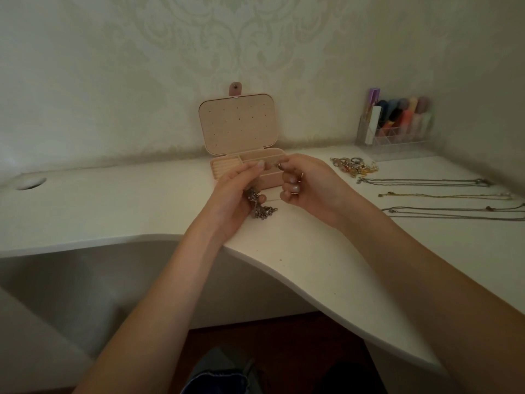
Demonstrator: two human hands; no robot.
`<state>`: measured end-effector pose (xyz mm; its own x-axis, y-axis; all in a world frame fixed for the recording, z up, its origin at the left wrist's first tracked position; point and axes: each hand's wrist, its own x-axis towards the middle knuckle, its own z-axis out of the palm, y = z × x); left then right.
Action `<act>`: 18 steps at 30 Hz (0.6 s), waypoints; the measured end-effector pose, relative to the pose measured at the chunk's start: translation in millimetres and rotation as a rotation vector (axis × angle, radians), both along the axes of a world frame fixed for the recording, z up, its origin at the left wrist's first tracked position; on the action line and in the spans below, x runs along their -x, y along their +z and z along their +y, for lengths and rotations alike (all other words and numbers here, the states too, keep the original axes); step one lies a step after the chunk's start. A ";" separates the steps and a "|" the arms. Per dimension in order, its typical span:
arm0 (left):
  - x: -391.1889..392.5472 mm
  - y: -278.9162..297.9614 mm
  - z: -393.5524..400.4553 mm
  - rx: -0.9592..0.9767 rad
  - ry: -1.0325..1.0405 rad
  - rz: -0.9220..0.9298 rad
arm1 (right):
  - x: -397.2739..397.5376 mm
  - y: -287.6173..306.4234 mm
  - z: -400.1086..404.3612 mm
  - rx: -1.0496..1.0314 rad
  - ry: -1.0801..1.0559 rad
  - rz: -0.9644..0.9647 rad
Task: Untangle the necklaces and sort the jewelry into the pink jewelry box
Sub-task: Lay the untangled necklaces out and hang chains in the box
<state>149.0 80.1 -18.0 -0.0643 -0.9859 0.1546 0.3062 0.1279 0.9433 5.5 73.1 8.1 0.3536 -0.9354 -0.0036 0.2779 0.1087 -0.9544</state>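
The pink jewelry box point(224, 166) stands open at the back of the white desk point(119, 206), its lid upright with small holes. Just in front of it my left hand point(235, 194) grips a bunched silver chain tangle point(260, 207) that hangs down to the desk. My right hand point(309, 186) pinches a small part of the same tangle near the box's front edge. A heap of mixed gold and silver jewelry point(353, 166) lies to the right. Three straightened necklaces point(426, 182) are laid out in rows beyond it.
A clear organizer point(397, 143) with coloured pens and tubes stands at the back right against the wall. A round cable hole point(30, 184) sits at the desk's far left. The desk's front edge curves in toward me.
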 end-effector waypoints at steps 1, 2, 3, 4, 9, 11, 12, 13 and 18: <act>-0.2 -0.2 -0.8 0.002 0.025 -0.003 | -0.6 -0.1 -0.2 0.015 -0.026 0.006; -0.1 -0.4 -1.3 0.003 0.047 -0.016 | -1.3 -0.4 -0.6 0.029 -0.048 0.009; 0.6 -0.7 -1.4 0.013 0.079 -0.054 | -1.8 -0.4 -1.0 0.040 -0.063 0.008; 1.4 -0.7 -1.0 0.015 0.108 -0.102 | -2.0 -0.3 -1.4 0.053 -0.075 0.008; 4.6 -0.8 2.3 0.061 0.186 -0.231 | 0.4 -1.7 -3.2 0.145 -0.148 0.104; 4.1 0.7 4.5 0.070 0.184 -0.205 | 1.0 -3.3 -3.5 0.188 -0.185 0.135; 4.2 2.2 6.5 0.077 0.202 -0.192 | 1.2 -3.8 -3.7 0.193 -0.201 0.128; 4.0 2.1 6.5 0.095 0.234 -0.191 | 1.2 -3.6 -3.6 0.186 -0.207 0.103; 4.7 3.7 7.2 0.149 0.362 -0.171 | 0.7 -1.8 -2.1 0.156 -0.187 0.068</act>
<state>144.4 87.3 -14.3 0.2450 -0.9173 0.3138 0.0574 0.3368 0.9398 4.8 71.0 6.3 0.1784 -0.9755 0.1285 0.2138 -0.0890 -0.9728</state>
